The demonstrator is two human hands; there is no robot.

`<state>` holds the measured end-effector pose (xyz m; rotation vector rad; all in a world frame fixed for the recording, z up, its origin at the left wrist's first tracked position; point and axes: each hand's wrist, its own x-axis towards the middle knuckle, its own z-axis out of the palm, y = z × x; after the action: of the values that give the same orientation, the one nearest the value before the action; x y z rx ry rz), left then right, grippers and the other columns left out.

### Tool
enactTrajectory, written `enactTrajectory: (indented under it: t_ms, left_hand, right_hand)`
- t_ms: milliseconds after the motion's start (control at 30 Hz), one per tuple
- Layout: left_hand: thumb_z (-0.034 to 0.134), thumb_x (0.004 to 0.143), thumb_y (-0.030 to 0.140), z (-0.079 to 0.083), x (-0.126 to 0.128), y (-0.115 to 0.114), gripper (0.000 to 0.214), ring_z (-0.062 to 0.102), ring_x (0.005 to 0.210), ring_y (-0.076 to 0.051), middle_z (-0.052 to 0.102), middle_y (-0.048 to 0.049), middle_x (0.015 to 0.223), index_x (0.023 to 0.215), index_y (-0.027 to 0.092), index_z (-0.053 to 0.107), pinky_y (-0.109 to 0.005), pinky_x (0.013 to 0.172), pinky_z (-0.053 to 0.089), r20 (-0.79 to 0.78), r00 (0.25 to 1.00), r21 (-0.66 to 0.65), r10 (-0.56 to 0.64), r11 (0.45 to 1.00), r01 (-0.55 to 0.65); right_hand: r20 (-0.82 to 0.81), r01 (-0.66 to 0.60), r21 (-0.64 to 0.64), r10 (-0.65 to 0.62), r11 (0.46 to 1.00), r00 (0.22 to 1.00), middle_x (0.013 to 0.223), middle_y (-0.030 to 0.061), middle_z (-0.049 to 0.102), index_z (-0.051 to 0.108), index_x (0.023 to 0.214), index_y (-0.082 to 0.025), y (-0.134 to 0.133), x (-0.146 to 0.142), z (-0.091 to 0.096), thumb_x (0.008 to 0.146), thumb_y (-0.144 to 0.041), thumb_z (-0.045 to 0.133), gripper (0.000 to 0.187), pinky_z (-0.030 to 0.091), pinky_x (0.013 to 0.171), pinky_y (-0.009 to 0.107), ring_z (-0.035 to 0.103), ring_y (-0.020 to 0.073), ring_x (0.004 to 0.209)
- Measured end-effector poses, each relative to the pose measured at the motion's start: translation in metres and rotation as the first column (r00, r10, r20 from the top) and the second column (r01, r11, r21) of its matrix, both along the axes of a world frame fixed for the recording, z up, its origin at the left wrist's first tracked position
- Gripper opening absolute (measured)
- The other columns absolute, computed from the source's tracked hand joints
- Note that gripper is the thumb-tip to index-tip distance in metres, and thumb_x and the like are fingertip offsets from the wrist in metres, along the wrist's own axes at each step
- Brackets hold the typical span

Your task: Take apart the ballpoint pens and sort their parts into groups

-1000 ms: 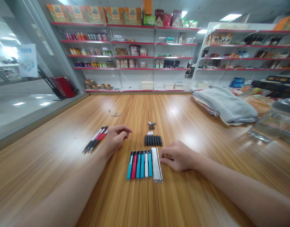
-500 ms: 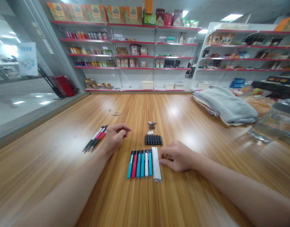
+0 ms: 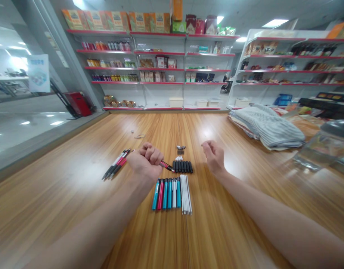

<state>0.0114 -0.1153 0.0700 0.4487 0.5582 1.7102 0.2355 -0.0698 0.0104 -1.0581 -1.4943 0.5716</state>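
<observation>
Both hands have lifted off the spot where they lay a second ago: the left hand (image 3: 145,161) has closed and moved right, and the right hand (image 3: 213,156) has left the white refills and risen further up the surface.

The left hand is now a tight fist around a red-and-black pen (image 3: 166,166), whose tip pokes out on the right towards the black pen parts. The pen should be light, stiff and a little slippery, so it is best held around the barrel, away from the tip. The right hand is half-curled and appears to hold nothing.

Just left of the fist lie three assembled pens (image 3: 115,164). Below it, a row of teal, red and white pen barrels (image 3: 166,193) sits beside the white refills (image 3: 185,194). Above these are the row of black pen parts (image 3: 183,167) and a small cluster of metal bits (image 3: 180,149).

Further right, a folded grey striped cloth (image 3: 268,129) and a glass jar (image 3: 325,145) sit on the wooden surface (image 3: 62,194), with red-edged store shelves (image 3: 157,53) beyond.
</observation>
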Motion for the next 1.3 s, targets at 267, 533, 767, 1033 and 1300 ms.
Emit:
enactTrajectory:
  t_ms: [267,533,767,1033,1300]
  left_hand:
    - [0.036,0.059,0.000,0.005,0.018,-0.020,0.021,0.025,0.035,-0.006,0.024,0.0067,0.048,0.071,0.016,0.044,-0.018,0.036,0.024,0.205,0.962,-0.022,-0.178,0.982,0.187]
    - [0.039,0.069,0.006,-0.004,0.046,-0.032,0.014,0.048,0.048,-0.011,0.042,-0.0009,0.055,0.073,0.017,0.046,-0.022,0.044,0.042,0.165,0.964,-0.302,-0.210,0.919,0.252]
    - [0.038,0.081,0.019,-0.017,0.052,-0.031,0.017,0.046,0.046,-0.012,0.042,-0.0024,0.054,0.068,0.016,0.048,-0.023,0.040,0.039,0.127,0.883,-0.400,-0.452,0.791,0.463]
    - [0.039,0.069,0.008,-0.015,0.042,-0.026,0.011,0.036,0.043,-0.010,0.030,0.0034,0.055,0.076,0.017,0.042,-0.021,0.039,0.030,0.189,0.826,-0.450,-0.531,0.701,0.553]
    - [0.033,0.064,-0.014,-0.025,-0.008,0.022,0.041,0.051,0.053,-0.010,0.046,-0.0004,0.067,0.093,0.015,0.039,-0.018,0.048,0.037,-0.271,0.916,-0.305,-0.295,0.929,0.208]
  right_hand:
    - [0.553,-0.514,0.401,0.247,0.758,0.796,0.087,0.0036,0.065,0.053,0.115,-0.020,-0.057,-0.040,0.006,0.084,-0.028,0.059,0.033,0.046,0.067,0.025,0.060,0.0130,0.075]
    - [0.251,-0.370,0.388,0.289,0.844,0.924,0.077,0.0041,0.063,0.062,0.096,-0.019,-0.064,-0.045,0.018,0.083,-0.027,0.062,0.015,0.045,0.057,0.025,0.054,0.0122,0.063]
    - [0.176,-0.197,0.232,0.158,0.953,0.972,0.064,-0.0004,0.053,0.055,0.086,-0.019,-0.058,-0.039,0.022,0.087,-0.030,0.054,0.011,0.039,0.049,0.023,0.047,0.0094,0.052]
    - [-0.165,-0.099,0.154,0.125,0.983,0.978,0.061,-0.0042,0.041,0.046,0.081,-0.020,-0.034,-0.031,0.018,0.090,-0.036,0.048,0.019,0.031,0.045,0.021,0.038,0.0074,0.049]
    - [-0.476,-0.139,-0.141,0.056,0.980,0.878,0.053,-0.0050,0.043,0.043,0.066,-0.018,0.017,-0.001,-0.005,0.081,-0.036,0.055,0.026,0.021,0.036,0.020,0.034,0.0055,0.040]
